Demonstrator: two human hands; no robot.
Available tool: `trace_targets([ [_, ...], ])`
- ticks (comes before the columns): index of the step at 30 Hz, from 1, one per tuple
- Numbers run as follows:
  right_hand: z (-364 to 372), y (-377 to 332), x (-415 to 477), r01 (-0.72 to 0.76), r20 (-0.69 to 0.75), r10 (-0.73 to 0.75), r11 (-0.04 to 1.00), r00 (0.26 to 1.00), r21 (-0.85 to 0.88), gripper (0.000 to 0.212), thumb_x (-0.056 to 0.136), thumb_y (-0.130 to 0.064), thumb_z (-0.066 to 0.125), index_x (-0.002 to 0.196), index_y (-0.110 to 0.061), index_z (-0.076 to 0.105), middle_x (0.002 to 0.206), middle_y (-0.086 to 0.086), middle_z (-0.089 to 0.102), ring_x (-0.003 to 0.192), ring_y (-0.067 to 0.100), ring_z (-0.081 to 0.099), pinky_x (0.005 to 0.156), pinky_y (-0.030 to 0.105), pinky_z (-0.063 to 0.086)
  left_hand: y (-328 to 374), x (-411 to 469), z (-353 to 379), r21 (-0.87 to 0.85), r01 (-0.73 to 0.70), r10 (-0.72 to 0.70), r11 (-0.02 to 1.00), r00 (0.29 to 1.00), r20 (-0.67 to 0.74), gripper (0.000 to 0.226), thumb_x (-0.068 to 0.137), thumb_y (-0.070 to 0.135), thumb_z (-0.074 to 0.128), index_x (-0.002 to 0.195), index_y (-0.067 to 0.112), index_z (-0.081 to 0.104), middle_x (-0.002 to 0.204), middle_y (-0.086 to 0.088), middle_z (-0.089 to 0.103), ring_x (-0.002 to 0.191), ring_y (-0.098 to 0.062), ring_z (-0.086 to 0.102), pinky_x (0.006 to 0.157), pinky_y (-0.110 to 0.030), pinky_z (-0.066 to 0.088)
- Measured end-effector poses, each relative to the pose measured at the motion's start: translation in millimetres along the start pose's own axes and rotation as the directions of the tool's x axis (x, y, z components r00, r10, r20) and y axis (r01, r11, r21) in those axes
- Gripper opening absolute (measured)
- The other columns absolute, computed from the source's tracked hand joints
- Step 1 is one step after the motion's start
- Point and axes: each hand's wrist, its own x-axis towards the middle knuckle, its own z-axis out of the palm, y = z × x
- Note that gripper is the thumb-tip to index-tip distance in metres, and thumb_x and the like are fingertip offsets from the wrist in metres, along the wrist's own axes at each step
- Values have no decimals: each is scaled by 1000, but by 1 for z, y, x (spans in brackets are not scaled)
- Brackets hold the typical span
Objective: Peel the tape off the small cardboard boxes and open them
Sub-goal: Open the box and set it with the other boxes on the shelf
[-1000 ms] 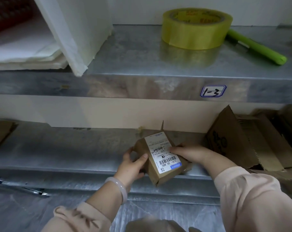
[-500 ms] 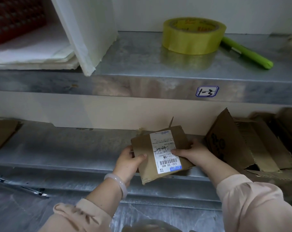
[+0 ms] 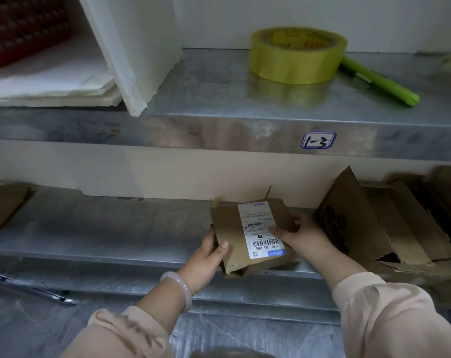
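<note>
A small brown cardboard box (image 3: 228, 224) with a white shipping label (image 3: 260, 228) rests at the front of the lower metal shelf (image 3: 103, 228), its labelled face turned up. My left hand (image 3: 206, 257) grips its left edge, thumb on top. My right hand (image 3: 302, 235) holds its right side, thumb pressed on the label. A loose cardboard flap sticks up at the box's far edge.
Opened, flattened cardboard boxes (image 3: 389, 223) pile up to the right on the lower shelf, another (image 3: 2, 205) at far left. The upper shelf carries a yellow tape roll (image 3: 296, 55), a green pen (image 3: 379, 82), white foam sheets (image 3: 131, 47) and a red crate (image 3: 25, 27).
The box has tipped from standing on an edge to lying flatter, label up, and sits slightly farther back on the shelf. Both hands stayed on its sides.
</note>
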Motion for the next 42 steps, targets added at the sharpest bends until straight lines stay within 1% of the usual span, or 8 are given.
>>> trace_targets([
  [6,0,8,-11,300,-161,-393,860,905,-412,57,81,-51,65,132,-32,47,135,-3,49,120,22,48,89,35,50,-27,-2,-6,318,33,-38,948,999,8,40,84,71,34,125,67,31,140,21,45,134,-10,36,112,-39,30],
  [10,5,12,-17,533,26,-595,697,803,-480,49,87,-51,54,133,-35,51,142,-8,45,128,20,43,101,36,43,-12,-2,-1,73,-32,42,997,989,-142,37,94,43,53,123,57,36,133,25,41,132,-4,35,112,-31,29],
  [13,12,14,-21,542,158,-561,626,812,-560,60,86,-67,39,141,-43,36,153,-12,29,139,14,28,110,31,28,-1,4,-2,327,-84,167,941,958,-233,60,89,51,52,144,40,29,142,16,32,134,-6,28,113,-30,25],
  [17,17,18,-18,531,153,-576,575,803,-622,73,80,-73,20,144,-41,33,155,-7,27,143,17,22,112,33,25,10,22,2,841,-81,403,535,899,-170,74,78,64,29,148,38,24,161,2,2,147,-22,3,117,-40,10],
  [21,20,22,-11,539,150,-603,540,784,-646,66,90,-68,24,138,-30,49,142,2,49,133,23,43,102,42,42,21,49,12,942,-249,585,224,807,74,54,84,45,41,131,23,57,144,-3,48,134,-27,43,113,-42,26],
  [26,25,23,-2,551,146,-634,507,760,-663,66,96,-61,14,140,-24,47,143,4,49,134,25,43,105,48,38,16,67,12,924,-294,524,243,842,130,49,87,39,39,123,17,65,133,-4,59,120,-27,58,100,-48,45],
  [38,29,23,13,567,180,-624,503,761,-653,68,95,-63,10,140,-27,46,147,1,44,136,22,35,108,52,31,16,72,7,917,-281,504,281,857,108,50,89,39,38,126,17,62,135,-5,57,123,-28,55,100,-50,45],
  [42,21,24,6,591,209,-622,506,755,-629,74,88,-72,8,146,-34,35,155,-5,29,145,20,20,116,45,5,19,62,9,934,-251,535,254,841,81,48,85,46,40,119,25,66,129,0,62,118,-26,59,100,-46,44],
])
